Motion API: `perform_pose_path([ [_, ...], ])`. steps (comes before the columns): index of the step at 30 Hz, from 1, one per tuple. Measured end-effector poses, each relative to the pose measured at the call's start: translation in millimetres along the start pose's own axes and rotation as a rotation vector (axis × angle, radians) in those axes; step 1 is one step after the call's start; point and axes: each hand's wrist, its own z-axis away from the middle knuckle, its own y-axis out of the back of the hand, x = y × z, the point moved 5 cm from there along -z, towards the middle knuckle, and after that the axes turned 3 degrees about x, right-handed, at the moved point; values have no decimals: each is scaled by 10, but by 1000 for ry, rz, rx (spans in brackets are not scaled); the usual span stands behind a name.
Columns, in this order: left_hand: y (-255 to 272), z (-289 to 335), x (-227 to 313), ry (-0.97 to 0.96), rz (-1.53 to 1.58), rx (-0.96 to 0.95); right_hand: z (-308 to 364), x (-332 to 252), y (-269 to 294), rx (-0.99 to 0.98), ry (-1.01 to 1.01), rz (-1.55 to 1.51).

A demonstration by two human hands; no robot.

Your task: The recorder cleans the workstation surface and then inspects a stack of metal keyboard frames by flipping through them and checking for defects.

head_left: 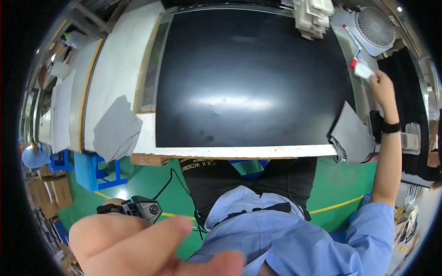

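Note:
My right hand (383,89) reaches out to the far right of the table, its fingers pinching a small white crumpled piece (363,70), cloth or paper. Just beyond that piece lies a red-and-blue marker (355,59). Close up at the lower left, my left hand (138,244) is raised and slightly blurred; its fingers are apart and nothing shows in them. A small black camera (148,209) is strapped at that wrist. In front of me a large black sheet (253,78) covers most of the white table.
Grey cloths hang over the table edge at left (117,131) and right (352,135). A white fan (375,30) stands at the far right, near a stack of pale pieces (314,18). A blue stool (94,172) is on the green floor at left.

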Motion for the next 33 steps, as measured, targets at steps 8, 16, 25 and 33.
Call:
perform_pose_path([
  [8, -157, 21, 407, -436, -153, 362, -15, -1120, 922, 268, 121, -521],
  [16, -168, 16, 235, -664, -98, 429, 332, -2910, 350, 119, 661, -322],
  [25, -989, -186, -733, -614, 199, 184, 661, -3395, -118, -68, 887, -48],
  [33, -2104, -499, -758, -554, 456, -73, 83, -3863, -340, -27, 1010, -327],
])
